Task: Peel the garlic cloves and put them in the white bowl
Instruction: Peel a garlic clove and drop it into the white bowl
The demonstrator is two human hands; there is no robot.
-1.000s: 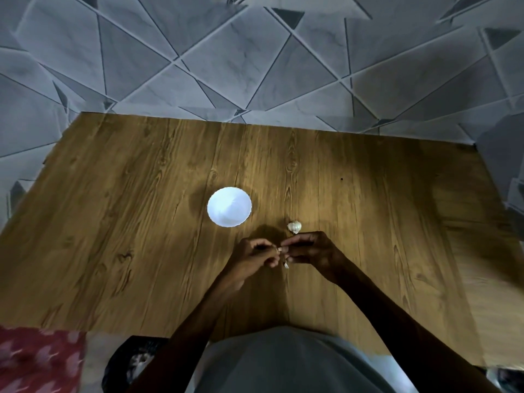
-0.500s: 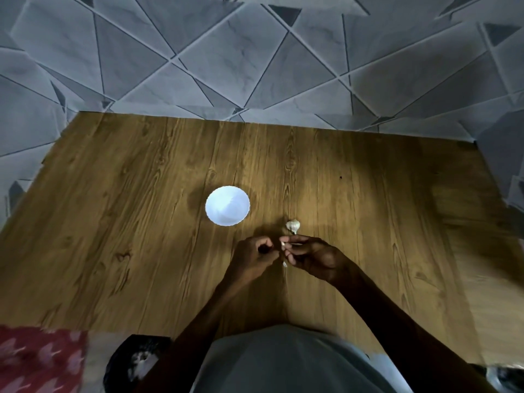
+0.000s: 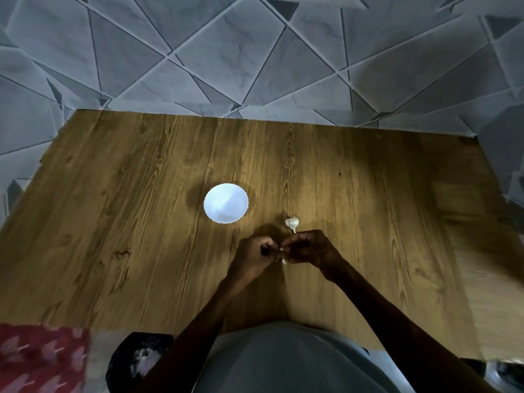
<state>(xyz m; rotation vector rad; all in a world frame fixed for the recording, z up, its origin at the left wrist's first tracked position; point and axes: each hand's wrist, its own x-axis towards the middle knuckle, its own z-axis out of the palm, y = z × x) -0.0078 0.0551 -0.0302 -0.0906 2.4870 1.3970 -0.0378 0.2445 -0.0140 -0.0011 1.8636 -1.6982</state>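
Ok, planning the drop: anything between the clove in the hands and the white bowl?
Nothing visible. Left hand and right hand pinch the clove; only bare table separates it from the white bowl. The garlic bulb lies off that line.

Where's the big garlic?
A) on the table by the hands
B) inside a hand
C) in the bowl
A: the garlic lies on the table, apart from the bowl, just beyond the right hand, which pinches a small clove with the left hand.
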